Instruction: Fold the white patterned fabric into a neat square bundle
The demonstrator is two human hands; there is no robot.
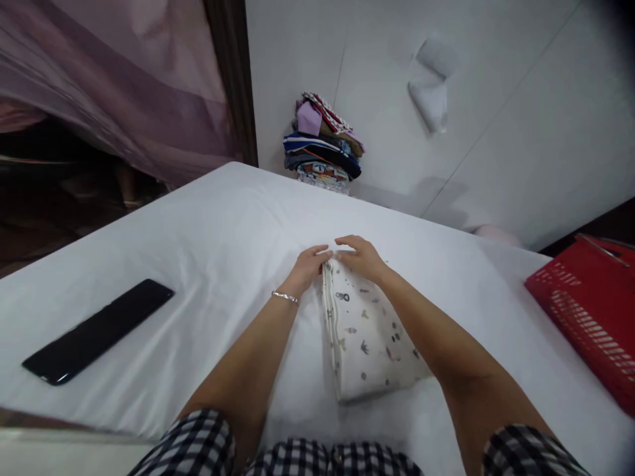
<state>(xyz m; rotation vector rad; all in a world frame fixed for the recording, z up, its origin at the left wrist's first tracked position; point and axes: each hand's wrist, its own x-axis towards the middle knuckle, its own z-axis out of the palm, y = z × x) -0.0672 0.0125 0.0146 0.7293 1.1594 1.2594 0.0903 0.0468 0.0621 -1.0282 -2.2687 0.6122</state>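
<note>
A folded white cloth [370,334] printed with small grey and tan motifs lies on the white-sheeted bed in front of me. Its layers show along the left edge. My left hand [307,268], with a silver bracelet at the wrist, closes on the far-left corner of the cloth. Beside it, my right hand [362,258] bends over the far edge, its thumb at the same corner and its index finger held a little apart. Its other fingers are partly hidden. The two hands' fingertips nearly meet.
A black phone-like slab [99,330] lies on the white sheet [213,244] at left. A red perforated basket [590,304] is at right. On the floor beyond stand a stack of folded clothes [325,145] and pale slippers [430,102]. A pinkish curtain [149,79] hangs at upper left.
</note>
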